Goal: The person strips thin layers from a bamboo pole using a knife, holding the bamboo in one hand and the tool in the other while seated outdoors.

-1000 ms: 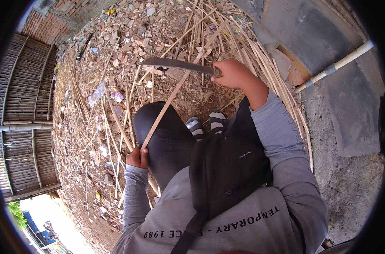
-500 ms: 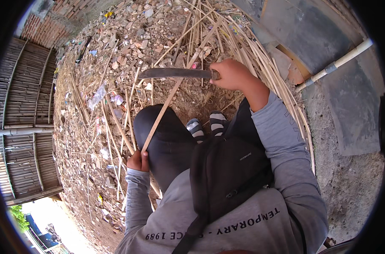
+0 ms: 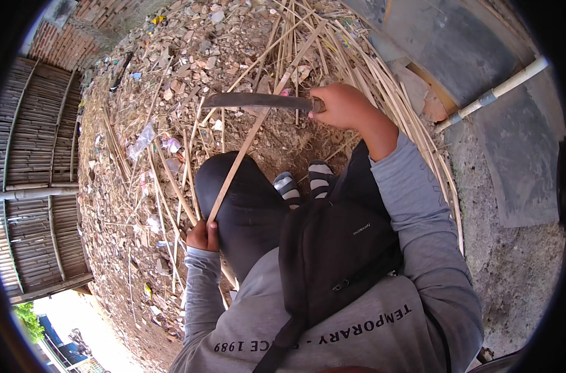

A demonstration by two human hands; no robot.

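Note:
My left hand [image 3: 203,236] is closed on the near end of a long split bamboo strip [image 3: 241,154]. The strip slants over my left knee and away to the far right. My right hand [image 3: 345,105] grips a machete [image 3: 258,101] by its short handle, most of which the fingers hide. Its dark, slightly curved blade points left and crosses the strip beyond my knees. Whether blade and strip touch, I cannot tell.
Several bamboo strips [image 3: 370,78] lie bundled along the right, and others [image 3: 171,180] beside my left leg. Rubble and litter [image 3: 134,205] cover the ground. A slatted bamboo wall [image 3: 31,124] stands left; a pale pipe [image 3: 494,93] runs along the right. A black bag [image 3: 339,267] hangs at my front.
My right hand and the machete have shifted slightly away from me, farther up along the strip. The left hand keeps its hold and place.

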